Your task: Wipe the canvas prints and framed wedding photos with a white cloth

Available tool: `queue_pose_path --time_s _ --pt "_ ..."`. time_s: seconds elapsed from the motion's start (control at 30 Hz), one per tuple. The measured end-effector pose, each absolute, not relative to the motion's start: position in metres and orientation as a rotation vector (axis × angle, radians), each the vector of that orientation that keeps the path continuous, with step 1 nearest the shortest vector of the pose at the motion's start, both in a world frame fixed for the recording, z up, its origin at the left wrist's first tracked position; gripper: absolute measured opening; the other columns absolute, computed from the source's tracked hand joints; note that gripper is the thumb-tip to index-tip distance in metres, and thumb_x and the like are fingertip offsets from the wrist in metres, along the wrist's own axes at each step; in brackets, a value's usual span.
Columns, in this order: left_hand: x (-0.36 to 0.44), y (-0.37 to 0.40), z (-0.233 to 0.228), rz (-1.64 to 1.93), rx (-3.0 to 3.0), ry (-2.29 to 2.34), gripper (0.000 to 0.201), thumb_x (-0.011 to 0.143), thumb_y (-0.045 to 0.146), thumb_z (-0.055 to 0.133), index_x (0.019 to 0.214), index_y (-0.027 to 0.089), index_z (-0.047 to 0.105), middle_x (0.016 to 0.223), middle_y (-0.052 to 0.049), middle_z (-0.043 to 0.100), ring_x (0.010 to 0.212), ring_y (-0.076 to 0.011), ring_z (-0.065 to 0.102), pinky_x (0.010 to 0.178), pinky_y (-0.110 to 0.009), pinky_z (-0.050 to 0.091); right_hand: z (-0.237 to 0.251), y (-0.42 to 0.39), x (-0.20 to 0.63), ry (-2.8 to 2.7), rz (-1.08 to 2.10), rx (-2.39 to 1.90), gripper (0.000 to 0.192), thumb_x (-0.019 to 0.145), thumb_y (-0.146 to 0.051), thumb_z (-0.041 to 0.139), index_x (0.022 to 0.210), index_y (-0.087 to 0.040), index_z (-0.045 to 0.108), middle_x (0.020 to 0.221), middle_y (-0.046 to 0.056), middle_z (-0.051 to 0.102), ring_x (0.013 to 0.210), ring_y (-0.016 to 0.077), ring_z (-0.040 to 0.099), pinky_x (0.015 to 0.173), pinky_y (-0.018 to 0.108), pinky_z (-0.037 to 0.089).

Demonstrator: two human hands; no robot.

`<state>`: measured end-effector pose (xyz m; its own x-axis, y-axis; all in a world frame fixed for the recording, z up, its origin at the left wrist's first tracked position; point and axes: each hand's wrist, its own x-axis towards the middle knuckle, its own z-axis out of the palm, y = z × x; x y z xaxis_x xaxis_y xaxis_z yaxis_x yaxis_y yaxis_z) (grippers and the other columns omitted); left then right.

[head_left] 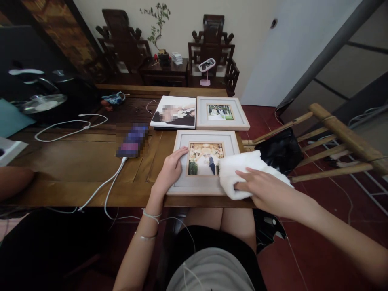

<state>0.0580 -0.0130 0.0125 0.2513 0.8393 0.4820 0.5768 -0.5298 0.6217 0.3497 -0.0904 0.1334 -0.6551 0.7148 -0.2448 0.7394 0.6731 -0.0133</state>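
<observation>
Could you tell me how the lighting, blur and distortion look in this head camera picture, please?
Head view: dim, soft indoor light, no hard shadows; the white cloth under the right hand is brightest. Wide-angle bending curves the table edge. The phone screen and album photo are pixel-blurred. Left hand on the sharp frame.

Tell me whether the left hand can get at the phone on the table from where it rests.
Probably yes. The left hand lies flat on the near photo frame, holding nothing, and the phone lies just to its left on bare wood. Only the white charging cable runs nearby, not across the way.
</observation>
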Motion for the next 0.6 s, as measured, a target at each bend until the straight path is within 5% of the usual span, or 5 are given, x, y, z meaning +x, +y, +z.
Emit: queue_pose_path --time_s 0.2,0.33,0.47,0.6 --pt "0.056 -0.013 0.014 1.136 2.224 1.283 0.054 0.078 -0.004 0.035 0.122 0.013 0.062 0.130 -0.011 0.063 0.126 -0.0199 0.054 0.112 -0.043 0.041 0.115 -0.008 0.352 2.636 0.139 1.397 0.056 0.067 0.001 0.045 0.116 -0.017 0.066 0.129 0.016 0.060 0.106 0.0292 0.064 0.101 0.048 0.041" --pt "0.057 -0.012 0.012 1.152 2.229 1.283 0.055 0.077 -0.005 0.035 0.122 0.013 0.061 0.130 -0.011 0.063 0.127 -0.0200 0.054 0.112 -0.044 0.041 0.097 0.027 0.358 2.724 0.348 1.428 0.051 0.071 0.002 0.043 0.116 -0.010 0.064 0.129 0.020 0.059 0.123 0.0313 0.053 0.106 0.049 0.036" --pt "0.058 -0.012 0.011 1.168 2.233 1.291 0.054 0.078 -0.004 0.035 0.121 0.012 0.062 0.129 -0.012 0.063 0.126 -0.0204 0.055 0.112 -0.044 0.041 0.092 -0.002 0.356 2.772 0.334 1.273 0.049 0.070 0.004 0.044 0.112 -0.009 0.066 0.133 0.020 0.057 0.134 0.0351 0.041 0.109 0.054 0.031" --pt "0.059 -0.013 0.011 1.174 2.229 1.315 0.053 0.077 -0.003 0.036 0.120 0.013 0.063 0.129 -0.011 0.063 0.126 -0.0207 0.055 0.112 -0.045 0.041 0.105 -0.067 0.350 2.769 0.186 1.201 0.046 0.068 0.002 0.048 0.106 -0.010 0.068 0.128 0.019 0.060 0.129 0.0354 0.046 0.109 0.052 0.032"
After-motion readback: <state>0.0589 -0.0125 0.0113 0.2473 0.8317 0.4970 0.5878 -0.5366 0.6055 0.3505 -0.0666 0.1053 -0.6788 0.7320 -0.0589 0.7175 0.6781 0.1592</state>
